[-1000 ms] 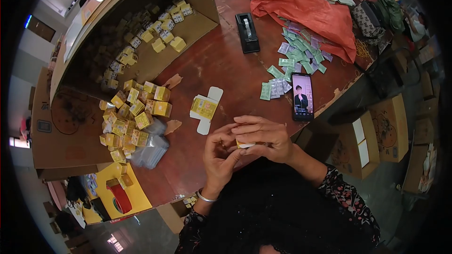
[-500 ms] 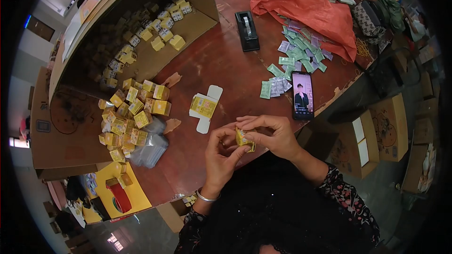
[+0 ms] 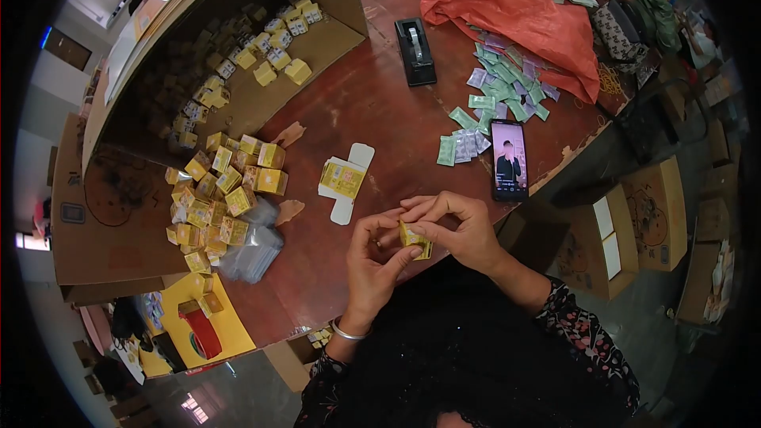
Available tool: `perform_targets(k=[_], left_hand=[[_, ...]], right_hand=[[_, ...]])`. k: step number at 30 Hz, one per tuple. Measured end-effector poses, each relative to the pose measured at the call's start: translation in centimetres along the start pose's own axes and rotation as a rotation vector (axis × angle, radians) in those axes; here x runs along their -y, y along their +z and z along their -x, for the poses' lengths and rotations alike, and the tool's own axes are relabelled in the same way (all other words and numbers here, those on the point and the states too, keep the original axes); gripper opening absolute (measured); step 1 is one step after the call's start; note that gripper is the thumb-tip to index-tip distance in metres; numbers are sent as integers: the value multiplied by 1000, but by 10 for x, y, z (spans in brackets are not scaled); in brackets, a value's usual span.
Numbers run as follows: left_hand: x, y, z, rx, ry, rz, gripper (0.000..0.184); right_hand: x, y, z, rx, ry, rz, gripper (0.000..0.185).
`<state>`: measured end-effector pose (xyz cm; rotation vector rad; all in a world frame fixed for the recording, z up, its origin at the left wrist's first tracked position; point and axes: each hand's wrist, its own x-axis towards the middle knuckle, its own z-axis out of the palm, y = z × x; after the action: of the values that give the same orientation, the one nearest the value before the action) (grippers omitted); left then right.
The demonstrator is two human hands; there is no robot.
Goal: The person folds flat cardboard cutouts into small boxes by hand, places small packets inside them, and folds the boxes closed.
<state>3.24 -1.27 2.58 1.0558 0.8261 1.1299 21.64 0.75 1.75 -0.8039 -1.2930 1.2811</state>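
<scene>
Head view: left hand (image 3: 372,260) and right hand (image 3: 461,231) partly hide a yellow box (image 3: 409,236).

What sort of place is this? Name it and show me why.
Probably a packing workshop: flat yellow cartons lie on the table, folded yellow boxes are heaped nearby, and a large cardboard box holds more small boxes.
</scene>
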Motion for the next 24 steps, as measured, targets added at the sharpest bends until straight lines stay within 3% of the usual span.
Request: perform_targets(k=[8,10,17,21,23,24], left_hand=[[8,-3,1,-20,93,-19,35],[9,-5,2,-13,139,-148,29],[12,-8,1,32,117,-149,19],[12,-8,2,-14,60,-184,15],[18,-18,3,-57,-3,-213,15],[5,-21,1,-110,64,-342,15]], right_hand=[[0,-1,1,62,-122,88,13],[-7,-7,-2,98,-216,145,14],[-13,-11,-2,129,-434,374,17],[-28,-17,0,194,-467,441,26],[-23,-20,0,235,-369,461,35],[-19,-20,4,248,-314,479,39]])
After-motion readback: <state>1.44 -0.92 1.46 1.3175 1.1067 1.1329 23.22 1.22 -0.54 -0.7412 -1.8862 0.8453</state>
